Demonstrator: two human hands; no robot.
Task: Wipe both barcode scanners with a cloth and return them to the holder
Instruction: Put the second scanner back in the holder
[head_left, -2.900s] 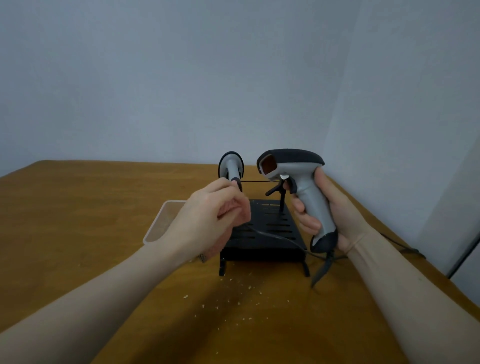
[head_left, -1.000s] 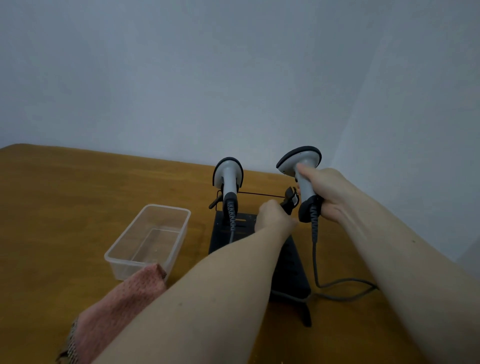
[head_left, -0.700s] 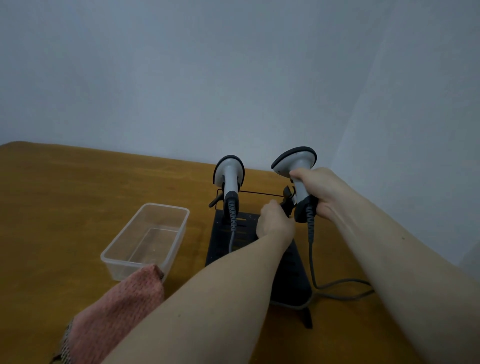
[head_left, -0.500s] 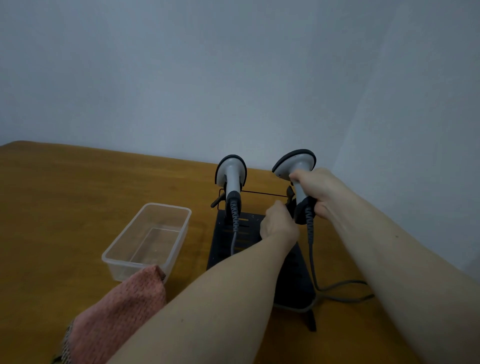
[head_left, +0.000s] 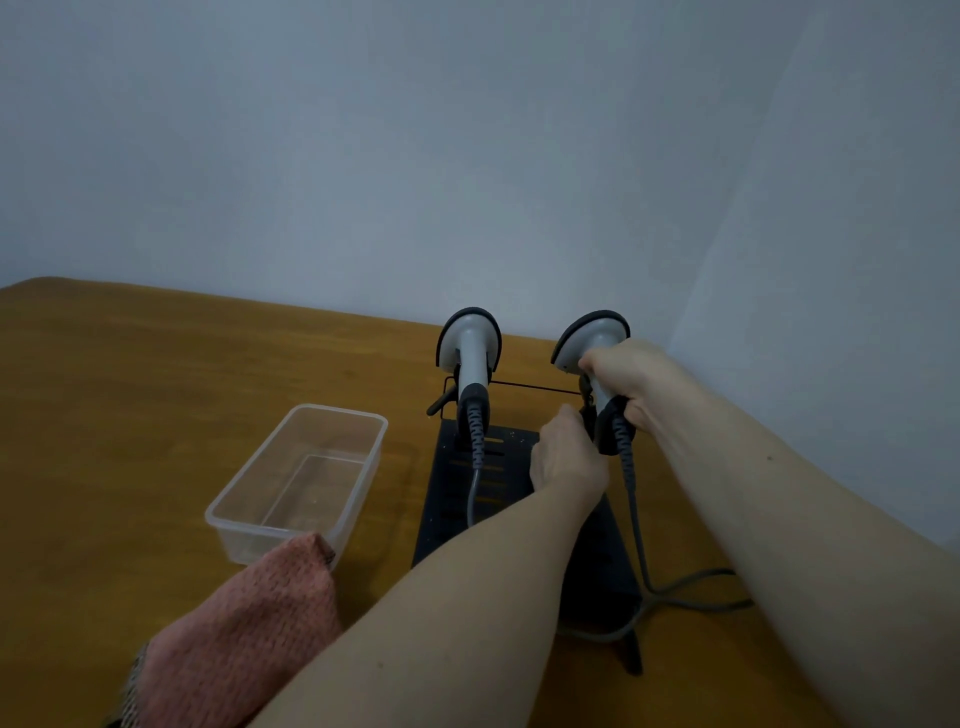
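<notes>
Two grey-and-black barcode scanners stand at the black holder (head_left: 498, 488). The left scanner (head_left: 470, 353) sits in its bracket, cord hanging down. My right hand (head_left: 631, 379) grips the handle of the right scanner (head_left: 592, 338), held upright at the holder's right bracket. My left hand (head_left: 566, 460) reaches to that bracket with fingers bunched on it; the fingertips are hidden behind the hand. The pink cloth (head_left: 244, 629) lies on the table at lower left, partly under my left forearm.
A clear plastic tub (head_left: 234, 512) stands left of the holder, touching the cloth. The right scanner's grey cord (head_left: 691, 587) loops on the wooden table (head_left: 130, 415) beside the holder. Walls close in behind and to the right.
The right scanner was turned from sideways to upright and brought to the holder's right bracket. My left hand moved from the left scanner to that bracket. Over the last second, little has shifted.
</notes>
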